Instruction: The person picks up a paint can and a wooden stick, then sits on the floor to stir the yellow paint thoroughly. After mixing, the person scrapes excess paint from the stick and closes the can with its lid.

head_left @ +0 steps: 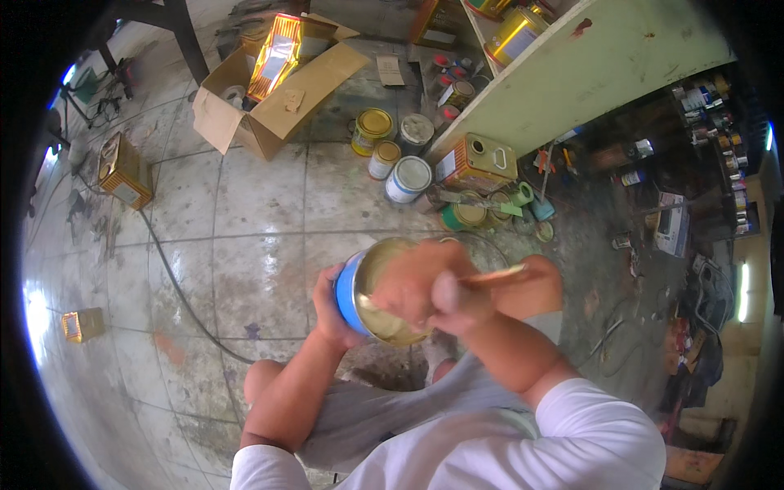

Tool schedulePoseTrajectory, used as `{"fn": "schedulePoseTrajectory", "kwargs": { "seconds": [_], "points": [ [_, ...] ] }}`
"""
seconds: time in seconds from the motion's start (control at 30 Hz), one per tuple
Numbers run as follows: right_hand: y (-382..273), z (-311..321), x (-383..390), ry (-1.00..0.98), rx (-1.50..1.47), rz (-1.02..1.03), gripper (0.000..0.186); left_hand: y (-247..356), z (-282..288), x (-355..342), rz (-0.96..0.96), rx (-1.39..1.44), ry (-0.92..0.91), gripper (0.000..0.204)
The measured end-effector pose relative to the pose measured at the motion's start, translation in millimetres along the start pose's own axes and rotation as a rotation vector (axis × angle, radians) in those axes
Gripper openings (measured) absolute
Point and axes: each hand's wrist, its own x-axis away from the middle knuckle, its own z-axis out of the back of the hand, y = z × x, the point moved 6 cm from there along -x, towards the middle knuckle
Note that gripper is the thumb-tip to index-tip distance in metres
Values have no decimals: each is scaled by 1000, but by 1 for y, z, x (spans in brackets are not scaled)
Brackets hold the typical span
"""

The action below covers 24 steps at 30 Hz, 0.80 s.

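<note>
My left hand grips a blue can at the middle of the view, tilted toward me, with thick beige material inside. My right hand is closed on a thin light-coloured stick-like tool and is over the can's opening, blurred by motion. The tool's near end sticks out to the right of the fist; whatever lies at its other end is hidden by the hand.
An open cardboard box with metal cans stands behind. Several paint tins and a rectangular can sit beside a pale board. A hose crosses the tiled floor at left; more cans stand along the right.
</note>
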Motion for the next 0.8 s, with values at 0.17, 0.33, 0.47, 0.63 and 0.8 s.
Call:
{"fn": "schedulePoseTrajectory", "kwargs": {
  "seconds": [0.17, 0.33, 0.47, 0.63, 0.8],
  "points": [
    [-37, 18, -3, -119, -176, -46, 71, -5, 0, 0, 88, -18, 4, 73],
    [-56, 35, -12, -87, -5, -33, 64, -8, -5, 3, 155, 52, -96, 73],
    [-38, 32, -7, 11, 287, -161, 60, -16, 5, 3, 170, 6, -27, 72],
    [-9, 19, -5, -50, 372, -14, 54, -15, -2, 8, 182, -33, 17, 68],
    [4, -12, -20, -237, 165, -110, 48, -16, 22, 5, 209, -38, 14, 61]
  ]
}}
